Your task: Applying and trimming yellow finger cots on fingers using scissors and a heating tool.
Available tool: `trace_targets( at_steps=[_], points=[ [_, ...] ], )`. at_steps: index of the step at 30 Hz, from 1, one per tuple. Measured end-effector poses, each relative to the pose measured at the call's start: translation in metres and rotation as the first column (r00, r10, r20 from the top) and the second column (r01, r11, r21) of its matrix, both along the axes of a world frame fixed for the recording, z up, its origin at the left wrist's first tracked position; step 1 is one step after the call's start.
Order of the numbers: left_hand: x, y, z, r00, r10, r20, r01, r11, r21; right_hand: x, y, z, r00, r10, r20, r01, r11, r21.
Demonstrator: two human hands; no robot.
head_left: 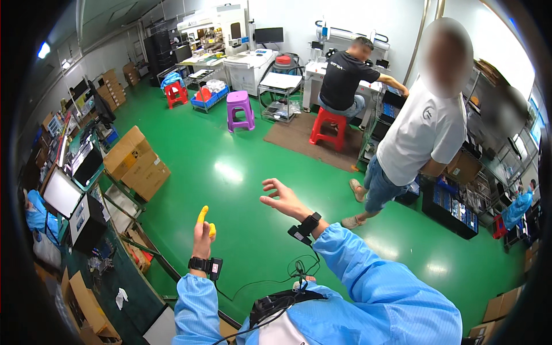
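My left hand [202, 238] is raised above the green floor, seen edge-on. Yellow finger cots [203, 214] cover its index finger and thumb, which stand apart with nothing between them; the other fingers are mostly hidden. My right hand [284, 201] is held out farther forward, its bare fingers spread and slightly curled, holding nothing. Each wrist wears a black strap with a small box, the left strap [198, 264] and the right strap [310, 224]. A thin black cable [302, 267] runs from them toward my waist. Blue sleeves cover both forearms.
A dark green workbench [129, 310] with black boxes runs along the left, with cardboard boxes [137, 164] beyond it. A person in white [422, 126] stands at right near a black crate [448, 210]. Another sits on a red stool [329, 129]. A purple stool [240, 110] stands ahead.
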State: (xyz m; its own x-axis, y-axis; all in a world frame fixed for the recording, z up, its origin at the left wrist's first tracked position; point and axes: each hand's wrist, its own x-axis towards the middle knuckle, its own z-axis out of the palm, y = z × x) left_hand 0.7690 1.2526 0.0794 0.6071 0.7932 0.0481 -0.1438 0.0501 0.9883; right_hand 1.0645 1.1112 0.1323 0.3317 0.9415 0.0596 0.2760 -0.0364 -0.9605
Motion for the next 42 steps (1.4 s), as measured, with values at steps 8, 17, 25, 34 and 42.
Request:
trace_targets(
  at_steps=[8, 17, 25, 34, 42],
  points=[
    [-0.012, -0.017, -0.021, 0.993, -0.025, -0.119, 0.018, 0.998, -0.052, 0.014, -0.006, 0.090, 0.636, -0.333, 0.697, 0.153, 0.939, 0.309],
    [0.000, -0.031, -0.044, 0.986, -0.097, -0.137, 0.088, 0.994, -0.066, -0.044, 0.075, 0.191, 0.873, -0.116, 0.474, -0.173, 0.835, 0.522],
    [-0.039, -0.053, -0.052, 0.998, 0.032, -0.054, -0.039, 0.988, -0.147, 0.079, -0.010, 0.093, 0.796, 0.135, -0.591, 0.254, 0.811, 0.528],
    [-0.027, -0.055, -0.069, 0.992, -0.023, -0.125, 0.007, 0.991, -0.133, 0.036, 0.043, 0.181, 0.981, 0.098, -0.164, -0.017, 0.900, 0.435],
    [-0.047, -0.064, -0.082, 0.993, 0.021, -0.116, -0.048, 0.972, -0.230, 0.054, 0.040, 0.174, 0.733, 0.369, -0.572, -0.065, 0.874, 0.481]
  ],
)
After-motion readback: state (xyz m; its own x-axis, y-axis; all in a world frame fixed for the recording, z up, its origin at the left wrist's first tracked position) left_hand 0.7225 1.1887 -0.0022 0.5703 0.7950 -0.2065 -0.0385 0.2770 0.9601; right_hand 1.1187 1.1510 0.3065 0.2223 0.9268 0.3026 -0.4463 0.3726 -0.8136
